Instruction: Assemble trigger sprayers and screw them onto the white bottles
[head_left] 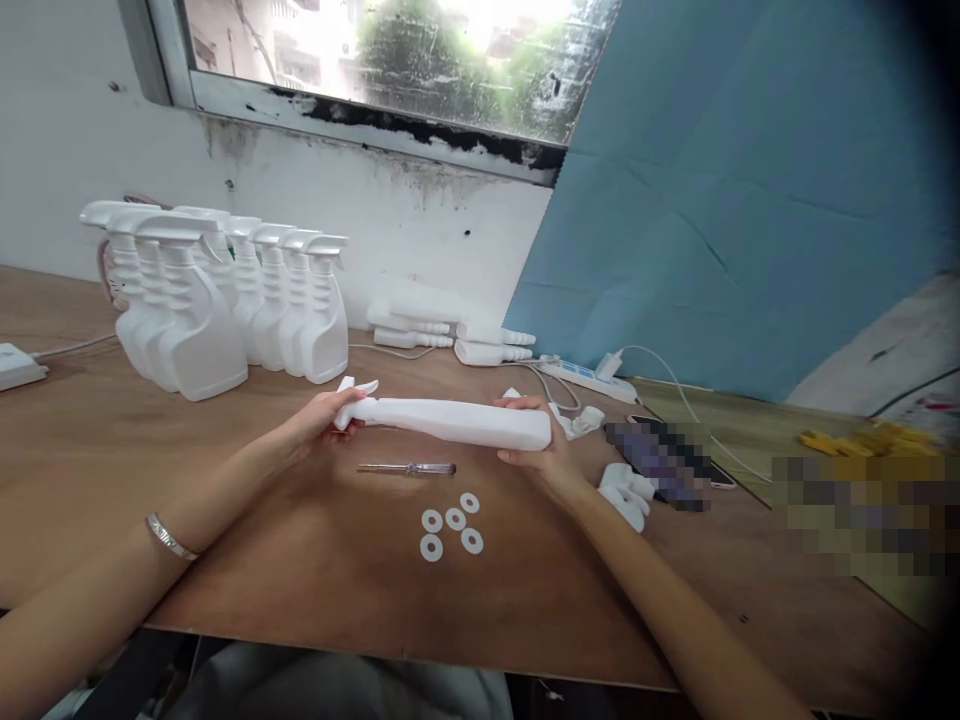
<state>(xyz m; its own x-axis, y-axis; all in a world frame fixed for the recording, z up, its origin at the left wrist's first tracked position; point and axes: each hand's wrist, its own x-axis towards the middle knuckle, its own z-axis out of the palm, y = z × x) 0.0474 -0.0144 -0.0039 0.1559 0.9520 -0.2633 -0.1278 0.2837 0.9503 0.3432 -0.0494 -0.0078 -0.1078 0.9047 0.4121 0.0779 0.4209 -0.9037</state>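
A white spray bottle (457, 421) lies sideways in the air above the table, held at both ends. My left hand (330, 415) is closed around the trigger head at its left end. Around the base, at the right end, my right hand (536, 440) is wrapped. Below the bottle a screwdriver (409, 468) with a clear handle rests on the table. Several flat white ring washers (455, 519) lie nearer to me. Loose white trigger heads (628, 495) sit to the right of my right forearm, and another (581, 420) lies behind my right hand.
Several assembled white spray bottles (202, 330) stand upright at the back left. Bottles without heads (491, 350) lie stacked against the wall. A power strip (589, 378) with cables runs behind on the right, near a phone (716, 472). The brown table (315, 580) ends close in front of me.
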